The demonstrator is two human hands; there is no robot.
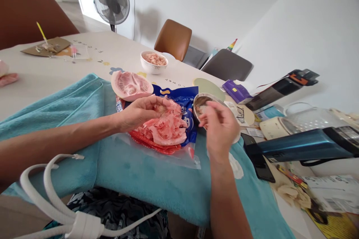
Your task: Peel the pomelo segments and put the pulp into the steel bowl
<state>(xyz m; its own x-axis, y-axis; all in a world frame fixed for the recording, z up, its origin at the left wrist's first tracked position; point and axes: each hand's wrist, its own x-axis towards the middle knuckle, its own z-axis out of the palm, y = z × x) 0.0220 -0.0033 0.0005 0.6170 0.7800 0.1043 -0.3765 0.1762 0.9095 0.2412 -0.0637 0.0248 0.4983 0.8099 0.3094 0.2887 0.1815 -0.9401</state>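
Observation:
My left hand [143, 111] curls its thumb and fingers around a small pale pomelo piece [161, 109], above a heap of pink pomelo peel and membrane [168, 129]. That heap rests on a blue and red plastic bag [189, 99]. Over the near edge of a bowl [198, 100] on the right is my right hand [221, 127]. Its fingers are pinched together, and whatever they hold is too blurred to make out. Behind my left hand sits a hollowed half of pomelo rind [131, 85], pink inside.
Under everything lies a teal towel [157, 183]. A white bowl of pomelo flesh [154, 68] stands farther back. At right are a blue bottle [297, 143], a dark bottle [269, 91], a phone [259, 160] and a purple pack [237, 90]. White cables [47, 194] hang in front.

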